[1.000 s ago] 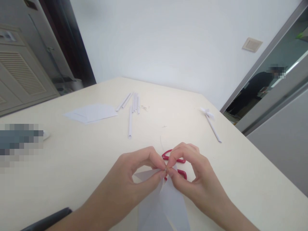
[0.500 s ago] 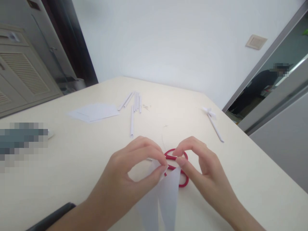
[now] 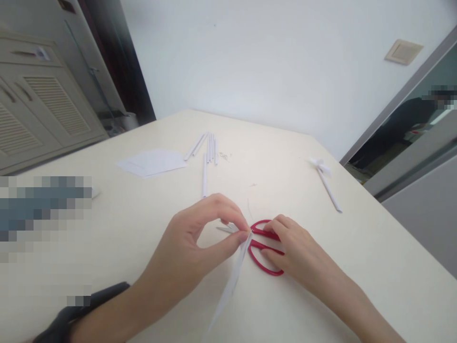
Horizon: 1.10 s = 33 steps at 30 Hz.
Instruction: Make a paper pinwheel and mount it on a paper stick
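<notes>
Head view: a person's two hands at a pale table (image 3: 285, 181). The left hand (image 3: 189, 243) has thumb and forefinger pressed together on the tip of a white paper piece (image 3: 233, 276), which hangs in a narrow slant over the near part of the table. The right hand (image 3: 298, 245) lies half-curled upon the red handles of the scissors (image 3: 266, 247), fingers at the upper loop and thumb at the lower; how firmly it grips cannot be told. The scissors point toward the table's left edge, their blades partly hidden by the left hand. A pale thread (image 3: 249, 209) lies just beyond the handles. White sheets (image 3: 153, 163) overlap near the left edge; rolled paper tubes (image 3: 213, 147) cluster toward the far left corner beside small scraps (image 3: 223, 156). Near the right edge rests a paper stick (image 3: 325, 183) with a folded head. Behind stand a wall switch (image 3: 404, 52), any marking too small to read, and a louvred cabinet (image 3: 53, 90), its drawer bearing a white patch (image 3: 42, 53) too blurred to read.
</notes>
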### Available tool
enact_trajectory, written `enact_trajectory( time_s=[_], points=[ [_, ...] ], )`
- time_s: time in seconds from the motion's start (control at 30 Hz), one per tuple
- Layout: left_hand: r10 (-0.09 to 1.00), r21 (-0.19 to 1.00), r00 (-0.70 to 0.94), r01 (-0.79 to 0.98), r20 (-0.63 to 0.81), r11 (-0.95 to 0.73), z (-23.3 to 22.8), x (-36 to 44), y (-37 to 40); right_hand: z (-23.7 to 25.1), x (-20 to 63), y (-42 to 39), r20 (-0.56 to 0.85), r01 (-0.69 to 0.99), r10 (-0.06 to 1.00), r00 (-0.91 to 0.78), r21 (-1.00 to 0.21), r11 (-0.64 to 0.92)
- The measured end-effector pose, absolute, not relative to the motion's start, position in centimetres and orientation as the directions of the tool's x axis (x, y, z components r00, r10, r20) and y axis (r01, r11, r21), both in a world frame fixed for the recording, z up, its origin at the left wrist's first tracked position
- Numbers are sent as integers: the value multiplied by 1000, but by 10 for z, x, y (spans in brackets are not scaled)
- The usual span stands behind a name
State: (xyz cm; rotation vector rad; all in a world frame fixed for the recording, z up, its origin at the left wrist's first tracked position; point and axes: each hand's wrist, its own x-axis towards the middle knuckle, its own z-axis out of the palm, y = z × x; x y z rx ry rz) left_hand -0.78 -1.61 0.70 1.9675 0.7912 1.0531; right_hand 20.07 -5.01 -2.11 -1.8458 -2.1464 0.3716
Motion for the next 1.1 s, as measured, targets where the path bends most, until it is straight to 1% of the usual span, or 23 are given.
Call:
enact_trajectory(
  time_s=[0.07, 0.17, 0.27, 0.37, 0.43, 0.67, 0.83, 1.1],
  points=[
    [782, 822, 449, 158, 433, -546, 8, -8, -17, -16, 202, -49, 46, 900, 996, -77, -427, 89],
    [777, 803, 413, 156, 476, -575, 10, -9, -18, -4, 203, -50, 80, 830, 996, 33, -558, 18],
    [773, 790, 389, 159, 502, -592, 12, -9, -19, 9, 203, -53, 189, 742, 980, 62, -665, 81],
    [776, 787, 378, 168, 504, -593, 12, -8, -18, 15, 199, -57, 273, 692, 960, 63, -705, 155],
    [778, 783, 373, 179, 506, -596, 12, -7, -18, 16, 195, -61, 294, 700, 953, 67, -695, 165],
    [721, 719, 387, 184, 575, -671, 6, -4, -17, 10, 185, -64, 336, 801, 941, 32, -572, 177],
    [694, 671, 381, 217, 611, -709, 5, -4, -19, 9, 186, -65, 367, 803, 930, 26, -562, 199],
    [715, 699, 400, 215, 574, -682, 9, -6, -20, 3, 187, -68, 379, 836, 924, -56, -489, 251]
  ],
)
